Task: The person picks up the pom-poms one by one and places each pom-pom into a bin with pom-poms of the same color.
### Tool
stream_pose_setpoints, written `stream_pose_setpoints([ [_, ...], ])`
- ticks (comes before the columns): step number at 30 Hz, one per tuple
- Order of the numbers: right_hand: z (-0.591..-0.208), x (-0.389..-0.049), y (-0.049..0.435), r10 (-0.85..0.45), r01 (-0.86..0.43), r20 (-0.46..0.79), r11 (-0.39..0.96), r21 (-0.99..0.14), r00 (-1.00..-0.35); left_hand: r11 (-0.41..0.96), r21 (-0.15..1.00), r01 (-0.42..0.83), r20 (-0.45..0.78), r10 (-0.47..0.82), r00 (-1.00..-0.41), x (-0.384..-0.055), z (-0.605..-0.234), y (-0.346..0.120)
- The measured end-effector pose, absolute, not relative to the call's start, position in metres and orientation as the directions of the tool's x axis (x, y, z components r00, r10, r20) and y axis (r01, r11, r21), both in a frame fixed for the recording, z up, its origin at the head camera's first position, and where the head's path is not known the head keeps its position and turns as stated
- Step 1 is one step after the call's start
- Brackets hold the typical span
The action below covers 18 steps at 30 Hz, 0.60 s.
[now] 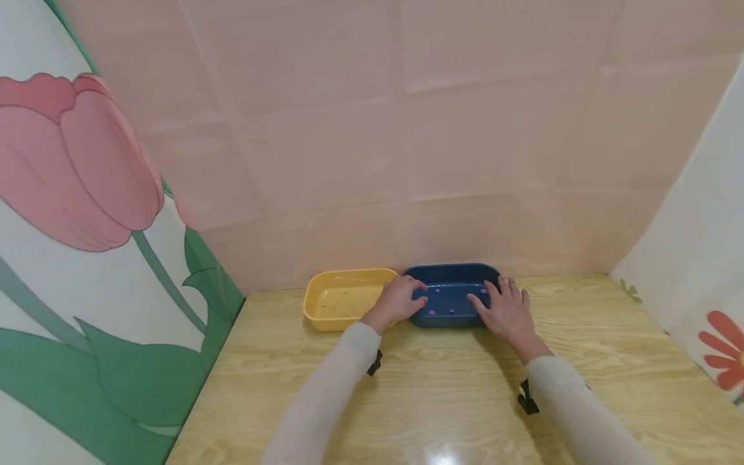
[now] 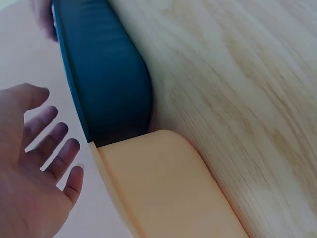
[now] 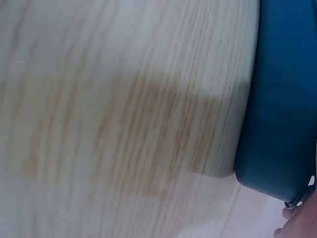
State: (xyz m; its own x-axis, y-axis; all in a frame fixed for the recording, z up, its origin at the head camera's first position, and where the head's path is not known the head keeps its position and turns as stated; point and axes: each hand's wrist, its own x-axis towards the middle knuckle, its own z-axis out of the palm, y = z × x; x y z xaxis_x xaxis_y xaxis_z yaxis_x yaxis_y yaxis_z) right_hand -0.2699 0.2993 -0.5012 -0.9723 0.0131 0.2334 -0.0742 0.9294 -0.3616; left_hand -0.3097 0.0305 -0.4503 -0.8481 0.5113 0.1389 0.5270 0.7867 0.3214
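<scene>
A dark blue shallow tray (image 1: 459,320) stands on the table, with several small purple pieces (image 1: 432,313) inside. Against its left side is a yellow tray (image 1: 334,325) holding a few small yellowish pieces (image 1: 345,291). My left hand (image 1: 397,300) hovers over the spot where the two trays meet; the left wrist view has its fingers (image 2: 59,156) spread and holding nothing. At the blue tray's right end is my right hand (image 1: 508,310), fingers spread over the rim and thumb above the inside. The right wrist view catches only part of this hand (image 3: 303,220), near the tray's corner.
Both trays stand at the back of the wood-grain table (image 1: 430,400), close to a pink cloth backdrop (image 1: 407,161). Flower-printed panels rise on the left (image 1: 87,174) and right. Dark straps (image 1: 527,397) sit at the wrists.
</scene>
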Motion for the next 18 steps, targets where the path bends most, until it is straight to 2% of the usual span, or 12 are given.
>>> stream_pose_setpoints([
  [18, -0.5, -0.249, 0.303, -0.048, -0.135, 0.267, 0.938, -0.319, -0.963, 0.766, 0.315, 0.561, 0.164, 0.538, -0.827, -0.281, -0.453, 0.009],
])
